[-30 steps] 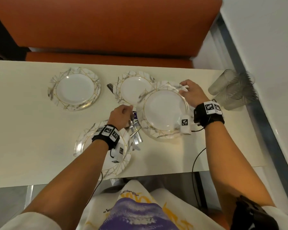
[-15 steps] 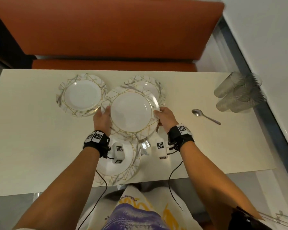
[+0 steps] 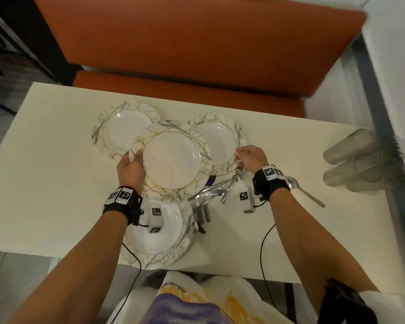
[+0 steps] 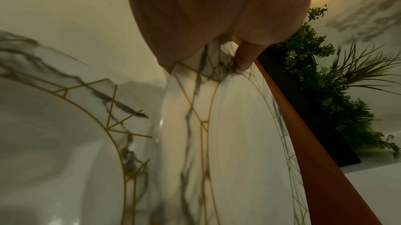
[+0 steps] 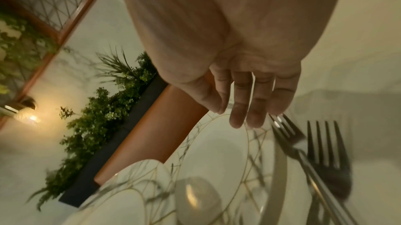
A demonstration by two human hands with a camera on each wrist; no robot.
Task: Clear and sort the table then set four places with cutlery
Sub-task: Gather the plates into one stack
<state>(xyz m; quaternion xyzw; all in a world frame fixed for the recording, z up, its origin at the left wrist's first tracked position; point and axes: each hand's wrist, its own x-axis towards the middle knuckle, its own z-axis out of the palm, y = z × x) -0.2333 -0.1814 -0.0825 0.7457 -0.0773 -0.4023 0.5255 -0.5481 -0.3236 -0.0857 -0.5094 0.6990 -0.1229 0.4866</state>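
Four marble-and-gold paper plates are on the cream table (image 3: 45, 164). My left hand (image 3: 131, 163) grips the left rim of the middle plate (image 3: 173, 160), thumb (image 4: 245, 57) on top of the rim, and holds it above the others, overlapping the far left plate (image 3: 119, 134) and the near plate (image 3: 159, 237). My right hand (image 3: 249, 157) is at the near edge of the far right plate (image 3: 219, 141), its fingers (image 5: 243, 108) straight and holding nothing. A heap of forks and spoons (image 3: 212, 195) lies just below it, and two forks (image 5: 321, 151) show beside the fingers.
A single spoon (image 3: 304, 191) lies to the right of my right wrist. Several clear plastic cups (image 3: 360, 160) lie heaped at the table's right edge. An orange bench (image 3: 197, 54) runs behind the table. A small purple thing (image 3: 211, 181) peeks from under the held plate.
My right hand has let go of the middle plate and moved right to the far right plate's edge. My left hand alone now holds the plate.
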